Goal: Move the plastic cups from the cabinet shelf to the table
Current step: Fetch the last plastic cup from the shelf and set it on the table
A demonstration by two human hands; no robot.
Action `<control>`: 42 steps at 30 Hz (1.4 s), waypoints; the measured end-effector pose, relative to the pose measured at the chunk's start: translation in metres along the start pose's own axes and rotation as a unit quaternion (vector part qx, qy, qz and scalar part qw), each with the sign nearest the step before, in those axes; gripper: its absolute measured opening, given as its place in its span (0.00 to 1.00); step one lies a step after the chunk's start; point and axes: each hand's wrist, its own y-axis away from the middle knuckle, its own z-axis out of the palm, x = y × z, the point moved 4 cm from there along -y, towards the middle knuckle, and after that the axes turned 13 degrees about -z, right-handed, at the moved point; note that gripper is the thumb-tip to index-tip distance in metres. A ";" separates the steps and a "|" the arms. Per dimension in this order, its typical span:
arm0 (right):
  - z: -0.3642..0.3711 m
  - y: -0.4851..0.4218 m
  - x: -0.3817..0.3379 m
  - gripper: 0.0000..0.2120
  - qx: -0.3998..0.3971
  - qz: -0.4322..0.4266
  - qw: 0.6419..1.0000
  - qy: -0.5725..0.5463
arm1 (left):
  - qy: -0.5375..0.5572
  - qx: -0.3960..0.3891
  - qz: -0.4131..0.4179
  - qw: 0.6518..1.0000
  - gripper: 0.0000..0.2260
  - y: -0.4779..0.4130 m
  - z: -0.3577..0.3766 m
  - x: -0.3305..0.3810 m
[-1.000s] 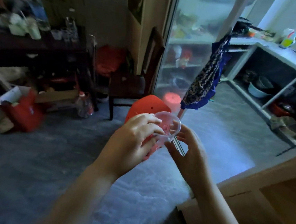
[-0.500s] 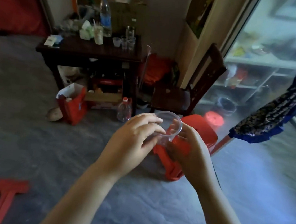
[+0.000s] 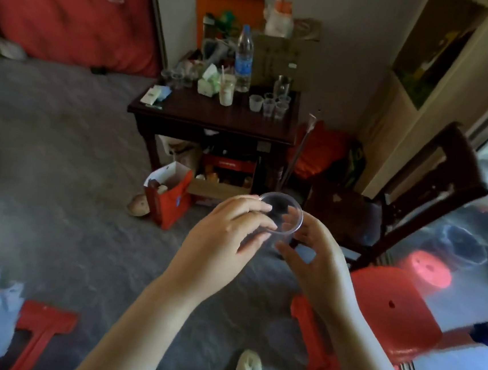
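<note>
we hold clear plastic cup (image 3: pixel 281 216) in both hands, chest height, above grey floor (image 3: pixel 57 196). left hand (image 3: pixel 226 236) closed on cup rim and near wall, fingers curled over top. right hand (image 3: pixel 316 260) grips cup from opposite side, fingers wrapped low on wall. cup upright, mouth up. dark bench (image 3: pixel 184 113) well ahead, carrying cluster of small cups (image 3: pixel 270 103) and water bottle (image 3: pixel 243 62). wooden chair (image 3: pixel 398 205) right of bench; red stool (image 3: pixel 387 327) tipped on floor.

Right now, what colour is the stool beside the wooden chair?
Red, a plastic stool; the head view, the only one, shows it at lower right.
</note>
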 end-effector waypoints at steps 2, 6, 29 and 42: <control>-0.003 -0.036 0.024 0.23 -0.003 -0.007 1.000 -0.006 | -0.007 0.004 0.003 1.000 0.06 -0.040 0.002 -0.006; -0.007 -0.105 0.071 0.25 -0.012 -0.019 1.000 -0.001 | -0.016 0.036 0.005 0.999 0.05 -0.113 0.008 -0.026; 0.098 -0.351 0.328 0.29 -0.045 0.084 0.995 0.001 | -0.003 -0.036 -0.026 0.999 0.05 -0.419 0.099 -0.246; 0.089 -0.430 0.485 0.23 -0.095 0.172 0.980 0.017 | -0.052 -0.098 -0.044 0.993 0.06 -0.571 0.199 -0.296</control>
